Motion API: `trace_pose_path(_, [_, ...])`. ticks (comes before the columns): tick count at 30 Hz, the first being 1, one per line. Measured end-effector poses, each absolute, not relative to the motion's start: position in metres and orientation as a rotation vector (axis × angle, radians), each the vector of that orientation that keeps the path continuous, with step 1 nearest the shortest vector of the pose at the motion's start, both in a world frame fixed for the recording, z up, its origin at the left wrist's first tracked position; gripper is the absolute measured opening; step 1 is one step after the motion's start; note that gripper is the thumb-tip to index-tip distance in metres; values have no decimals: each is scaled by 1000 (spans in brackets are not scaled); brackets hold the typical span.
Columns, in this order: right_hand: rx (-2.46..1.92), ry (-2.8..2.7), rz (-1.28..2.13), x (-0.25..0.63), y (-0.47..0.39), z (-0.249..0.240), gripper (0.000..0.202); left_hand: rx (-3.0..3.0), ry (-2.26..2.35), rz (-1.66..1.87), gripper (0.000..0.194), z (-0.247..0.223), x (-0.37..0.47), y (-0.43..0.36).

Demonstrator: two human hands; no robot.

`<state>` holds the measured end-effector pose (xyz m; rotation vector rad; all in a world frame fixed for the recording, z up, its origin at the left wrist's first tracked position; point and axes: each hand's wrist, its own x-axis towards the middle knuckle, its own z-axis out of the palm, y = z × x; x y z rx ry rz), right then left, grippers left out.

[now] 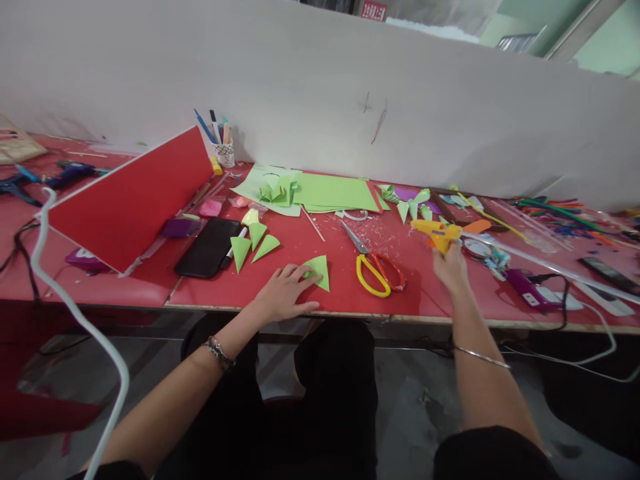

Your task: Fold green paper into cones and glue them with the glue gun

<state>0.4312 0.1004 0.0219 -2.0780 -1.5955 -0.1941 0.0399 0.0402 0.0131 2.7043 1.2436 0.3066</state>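
Observation:
My left hand (287,292) lies at the table's front edge with its fingers stretched out, the tips touching a light green paper piece (320,272). A yellow hot glue gun (436,232), its nozzle toward the left, is gripped in my right hand (451,265). A clear glue stick (550,255) runs out behind it to the right. Between my hands rest scissors (373,275) with one yellow and one red handle loop. Several folded green paper cones (241,252) lie to the left, beside a black phone (210,247) and a white pen (237,243).
A red board (135,200) stands tilted at the left. Green paper sheets (335,192) and folded paper leaves (413,203) lie at the back. A pen cup (225,153) stands by the wall. A purple power box (534,291) with cables sits at the right. A white cable (80,313) hangs in front at the left.

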Motion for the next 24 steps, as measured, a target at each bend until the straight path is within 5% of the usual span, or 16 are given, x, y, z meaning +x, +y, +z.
trace_pose_path(8, [-1916, -2076, -46, 350, 53, 80, 46, 2708, 1293, 338, 57, 8, 42, 39])
trace_pose_path(24, [-1836, -2425, -49, 302, 50, 65, 25, 2692, 1295, 319, 58, 8, 42, 39])
